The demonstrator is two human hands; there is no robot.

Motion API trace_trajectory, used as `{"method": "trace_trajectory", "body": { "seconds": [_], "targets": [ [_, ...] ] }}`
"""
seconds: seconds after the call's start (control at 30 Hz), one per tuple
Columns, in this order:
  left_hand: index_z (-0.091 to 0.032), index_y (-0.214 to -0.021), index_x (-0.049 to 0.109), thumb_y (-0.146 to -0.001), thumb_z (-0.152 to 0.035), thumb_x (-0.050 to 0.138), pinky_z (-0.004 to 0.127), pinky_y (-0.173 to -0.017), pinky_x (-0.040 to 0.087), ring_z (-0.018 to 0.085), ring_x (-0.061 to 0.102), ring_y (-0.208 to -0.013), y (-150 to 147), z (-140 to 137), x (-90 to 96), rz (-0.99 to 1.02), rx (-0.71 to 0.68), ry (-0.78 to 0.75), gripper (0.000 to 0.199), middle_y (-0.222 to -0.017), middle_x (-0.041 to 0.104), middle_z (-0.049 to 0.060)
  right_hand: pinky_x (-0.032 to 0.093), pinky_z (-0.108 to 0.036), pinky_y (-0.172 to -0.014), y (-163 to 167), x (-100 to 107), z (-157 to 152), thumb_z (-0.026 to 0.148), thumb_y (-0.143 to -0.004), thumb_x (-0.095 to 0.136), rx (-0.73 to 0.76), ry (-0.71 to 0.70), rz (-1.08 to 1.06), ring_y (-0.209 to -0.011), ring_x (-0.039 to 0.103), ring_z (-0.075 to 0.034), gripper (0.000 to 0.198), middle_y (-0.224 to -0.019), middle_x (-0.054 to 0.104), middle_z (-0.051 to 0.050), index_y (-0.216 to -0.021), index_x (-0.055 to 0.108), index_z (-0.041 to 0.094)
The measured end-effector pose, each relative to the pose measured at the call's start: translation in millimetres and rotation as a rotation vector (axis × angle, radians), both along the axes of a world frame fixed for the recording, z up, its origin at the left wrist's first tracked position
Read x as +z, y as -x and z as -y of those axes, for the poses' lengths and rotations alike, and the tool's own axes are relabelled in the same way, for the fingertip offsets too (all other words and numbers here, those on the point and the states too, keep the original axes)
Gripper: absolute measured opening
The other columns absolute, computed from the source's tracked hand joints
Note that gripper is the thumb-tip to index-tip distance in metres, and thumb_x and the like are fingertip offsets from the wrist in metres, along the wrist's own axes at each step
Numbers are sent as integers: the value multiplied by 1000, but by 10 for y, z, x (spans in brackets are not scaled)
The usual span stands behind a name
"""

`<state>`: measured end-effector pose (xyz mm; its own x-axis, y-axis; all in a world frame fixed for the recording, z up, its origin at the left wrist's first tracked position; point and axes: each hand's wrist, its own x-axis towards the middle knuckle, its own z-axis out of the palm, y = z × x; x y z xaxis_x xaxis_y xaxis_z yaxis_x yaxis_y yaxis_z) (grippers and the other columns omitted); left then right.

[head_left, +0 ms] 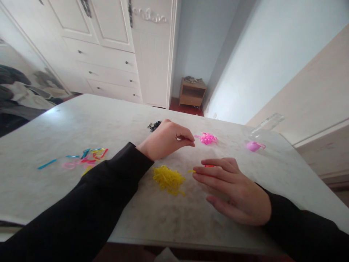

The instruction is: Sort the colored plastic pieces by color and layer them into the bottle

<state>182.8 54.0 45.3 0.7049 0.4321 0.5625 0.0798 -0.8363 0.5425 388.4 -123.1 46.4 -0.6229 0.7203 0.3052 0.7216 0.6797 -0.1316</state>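
My left hand [170, 138] reaches over the table in a pinch, thumb and forefinger together. Whatever lies between its fingertips is too small to make out. Just beyond those fingertips sits a pile of pink rubber bands [208, 138]. My right hand [231, 189] is low over the table, palm down, fingers stretched out and slightly apart. Under its fingers some red bits [209, 166] show, partly hidden, and a yellow strand [191, 171] pokes out by the fingertips. A heap of yellow rubber bands [168, 179] lies between my hands. Behind my left wrist a black pile [155, 126] is partly covered.
Mixed coloured strips and bands [91, 156] lie scattered left of my left sleeve. A purple pouch-like object [254, 146] and a clear plastic container [267, 125] are at the table's far right. Beyond the table [114, 109] stand a white wardrobe [109, 54] and a small wooden cabinet [192, 92].
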Motion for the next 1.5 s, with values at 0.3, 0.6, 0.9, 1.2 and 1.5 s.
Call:
{"method": "trace_trajectory", "body": {
  "seconds": [0.3, 0.6, 0.9, 1.2, 1.5],
  "targets": [
    [-16, -89, 82, -87, -16, 74, 25, -77, 58, 16, 77, -79, -43, -6, -65, 69, 14, 117, 9, -89, 83, 4, 33, -47, -101, 225, -40, -49, 19, -101, 51, 137, 66, 138, -135, 53, -28, 43, -148, 65, -6, -144, 56, 19],
    [-17, -105, 78, -88, -17, 74, 25, -82, 62, 16, 79, -85, -62, 31, -76, 45, -39, 229, 17, -90, 83, 3, 36, -48, -104, 25, 22, -44, 24, -99, 58, -73, -61, 44, -133, 53, -30, 40, -144, 64, -11, -139, 58, 21],
    [-17, -120, 72, -86, -16, 78, 22, -84, 63, 16, 80, -85, -37, 180, 22, -6, -193, 335, 35, -91, 83, 2, 39, -54, -111, -130, -11, -92, 28, -100, 58, -235, -71, 60, -145, 43, -33, 44, -159, 50, -11, -144, 55, 24],
    [-17, -113, 75, -86, -18, 79, 25, -80, 64, 17, 80, -83, -39, 195, 17, -38, -236, 370, 28, -88, 83, 2, 43, -54, -111, -78, 2, -67, 25, -99, 58, -193, -13, 45, -148, 41, -32, 58, -160, 51, -10, -156, 43, 25],
    [-16, -113, 76, -84, -19, 81, 28, -84, 64, 19, 80, -85, -37, 202, 43, -71, -246, 365, 30, -89, 83, 5, 46, -54, -108, -86, 7, -45, 26, -98, 59, -209, 9, 1, -142, 49, -33, 61, -155, 57, -11, -157, 42, 26]
  ]
}}
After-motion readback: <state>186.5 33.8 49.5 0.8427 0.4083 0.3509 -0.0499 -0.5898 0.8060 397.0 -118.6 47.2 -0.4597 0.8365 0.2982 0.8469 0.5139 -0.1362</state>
